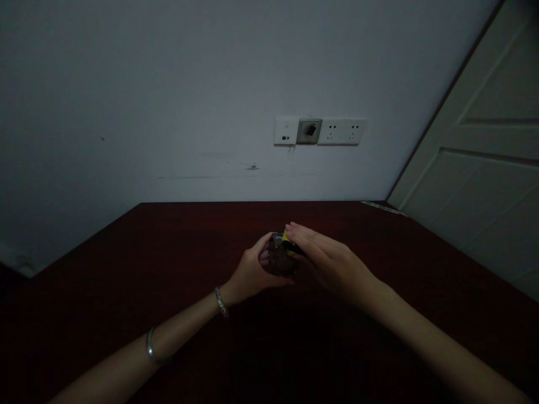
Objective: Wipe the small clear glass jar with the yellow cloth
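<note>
My left hand (256,268) is wrapped round a small, clear, rounded jar (281,259) with dark brown contents. The jar is tilted, and its yellow-rimmed end points to the right. On that end, my right hand (322,252) closes its fingers over a yellow-and-black lid (287,238). Most of the lid is hidden under the fingers, and I cannot tell whether it is fastened to the jar or loose. Both hands are close together above the dark red table (189,235).
A pale wall (168,101) stands behind the table's far edge. It carries a row of sockets and switches (341,132). A white panelled door (484,168) slants along the right. A narrow pale strip (383,208) lies at the far right corner. The light is dim.
</note>
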The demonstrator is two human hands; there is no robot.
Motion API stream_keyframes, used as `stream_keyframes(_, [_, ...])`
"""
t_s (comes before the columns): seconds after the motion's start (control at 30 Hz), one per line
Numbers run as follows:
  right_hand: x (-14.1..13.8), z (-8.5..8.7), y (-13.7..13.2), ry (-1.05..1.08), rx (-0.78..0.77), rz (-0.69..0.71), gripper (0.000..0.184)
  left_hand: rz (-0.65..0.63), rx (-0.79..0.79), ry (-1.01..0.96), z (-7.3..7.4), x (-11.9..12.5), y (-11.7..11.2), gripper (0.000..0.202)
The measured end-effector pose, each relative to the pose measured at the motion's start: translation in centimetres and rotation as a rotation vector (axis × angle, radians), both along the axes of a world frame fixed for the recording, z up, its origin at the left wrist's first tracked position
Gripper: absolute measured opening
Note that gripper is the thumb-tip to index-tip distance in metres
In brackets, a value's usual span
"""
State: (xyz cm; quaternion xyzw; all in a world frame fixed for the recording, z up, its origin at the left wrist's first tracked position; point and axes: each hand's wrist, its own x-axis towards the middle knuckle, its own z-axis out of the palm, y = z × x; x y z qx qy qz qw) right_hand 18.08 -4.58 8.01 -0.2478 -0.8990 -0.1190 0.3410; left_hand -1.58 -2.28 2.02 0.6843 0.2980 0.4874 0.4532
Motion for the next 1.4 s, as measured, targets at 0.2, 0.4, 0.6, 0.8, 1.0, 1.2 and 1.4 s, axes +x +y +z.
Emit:
stream_keyframes(0.2, [-1.3,-0.2,-1.2,-0.049,0.134,0.096,0.038,0.087,0.107,0.151,0.9,-0.1,-0.5,0.085])
stream_keyframes(0.4, [-2.2,0.4,-2.6,-0.087,0.118,0.185,0.030,0.077,0.138,0.166,0.1,-0.5,-0.1,0.071])
stream_keyframes(0.6, [-1.1,0.1,-1.3,-0.017,0.101,0.161,0.041,0.083,0.099,0.138,0.3,0.0,-0.2,0.078])
stream_keyframes(0.8, [-0.4,-1.1,0.2,0.015,0.041,0.025,0.047,0.058,0.101,0.152,-0.1,0.3,-0.3,0.095])
stream_keyframes(1.0, [-1.7,-1.4,-1.1,0.006,0.166,0.082,0.038,0.090,0.146,0.226,-0.1,0.4,-0.5,0.078])
stream_keyframes(1.2, [-2.0,-1.3,-1.4,0.007,0.185,0.120,0.032,0.089,0.114,0.196,-0.4,0.2,-0.6,0.075])
stream_keyframes(1.4, [-2.6,-1.7,-1.6,-0.056,0.126,0.181,0.029,0.088,0.064,0.128,-0.7,-0.4,0.6,0.053])
